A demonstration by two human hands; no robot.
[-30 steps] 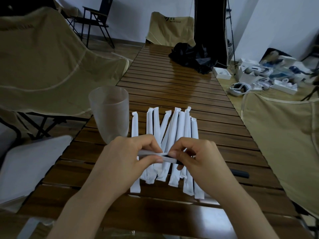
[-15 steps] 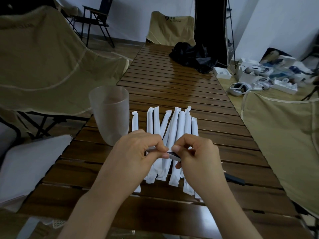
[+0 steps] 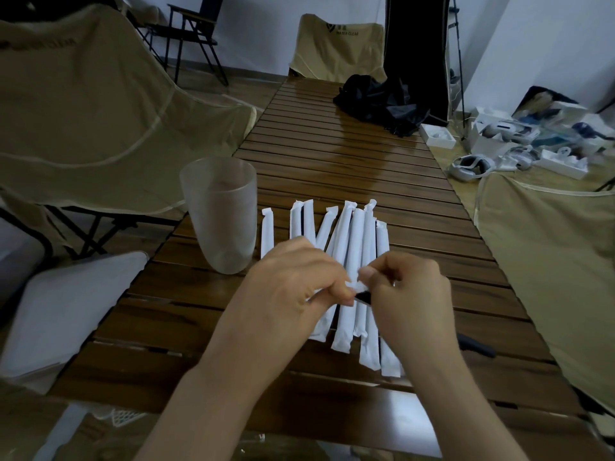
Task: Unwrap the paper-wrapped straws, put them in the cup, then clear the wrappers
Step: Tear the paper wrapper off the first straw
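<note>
Several white paper-wrapped straws lie side by side on the slatted wooden table. A frosted plastic cup stands upright to their left, with nothing inside it. Above the near ends of the straws, my left hand pinches the white wrapper of one straw. My right hand pinches the same straw where its black tip shows out of the torn paper. The straw's black far end sticks out past my right wrist.
Beige folding chairs stand at the left, right and far end. A black cloth bundle lies on the far table end. White boxes and headsets lie on the floor at right. A white cushion sits near left.
My hands have drawn closer together and lifted slightly. The wrapper end has torn open, so the straw's black tip now shows between my thumbs.
</note>
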